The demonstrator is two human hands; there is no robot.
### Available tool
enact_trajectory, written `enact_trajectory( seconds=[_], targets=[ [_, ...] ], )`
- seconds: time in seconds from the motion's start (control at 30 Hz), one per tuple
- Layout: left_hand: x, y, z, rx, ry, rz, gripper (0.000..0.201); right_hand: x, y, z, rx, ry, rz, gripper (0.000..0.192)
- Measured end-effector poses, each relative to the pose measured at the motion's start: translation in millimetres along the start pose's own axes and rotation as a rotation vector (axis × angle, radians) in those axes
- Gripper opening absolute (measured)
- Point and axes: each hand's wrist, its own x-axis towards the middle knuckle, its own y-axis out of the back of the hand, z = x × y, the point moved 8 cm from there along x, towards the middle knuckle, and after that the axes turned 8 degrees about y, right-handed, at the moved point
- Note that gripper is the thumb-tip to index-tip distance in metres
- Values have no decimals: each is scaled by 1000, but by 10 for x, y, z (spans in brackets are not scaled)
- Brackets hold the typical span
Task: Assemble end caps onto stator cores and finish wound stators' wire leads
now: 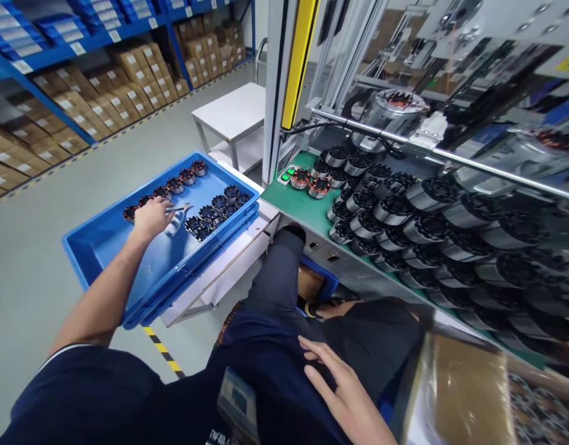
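Observation:
My left hand (pixel 152 217) is over the blue tray (pixel 92 247) on my left. Its fingers are closed at the edge of a small pale-handled hand tool (pixel 175 224), which looks like pliers or snips. The fingers partly hide the tool. Beside the hand runs a row of copper-wound motor stators (pixel 175 185). Closer to the tray's right wall stands a group of black stators (pixel 212 214) with no copper visible. My right hand (pixel 342 386) hangs over my lap with its fingers stretched out, holding nothing.
Stacked stators (pixel 395 210) crowd the green bench top (pixel 284 201), with two copper-wound ones (pixel 319 186) at the near corner. Behind a metal rail (pixel 381 133) stands a winding machine. A cardboard box (pixel 469 389) sits lower right, and a white table (pixel 233 111) lies beyond the tray.

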Motion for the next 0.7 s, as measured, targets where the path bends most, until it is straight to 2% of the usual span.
enact_trajectory(
  seconds=[0.07, 0.17, 0.27, 0.37, 0.57, 0.7],
  targets=[
    [-39, -43, -119, 39, 30, -21, 43, 76, 114, 2, -25, -20, -16, 53],
    [-89, -103, -183, 55, 45, -28, 39, 264, 290, -99, -67, 0, -55, 52],
    [-87, -66, -181, 34, 51, 4, 48, 498, 452, -254, -118, 49, -104, 50],
    [-46, 30, -133, -13, 42, 23, 54, 714, 570, -358, -180, 70, -161, 53],
    [-17, 229, 66, -108, 6, -22, 43, 1010, 710, -537, -206, 137, -237, 53],
    [-249, 589, 216, -160, 79, -37, 42, 1217, 752, -665, -174, 202, -243, 49]
  ],
)
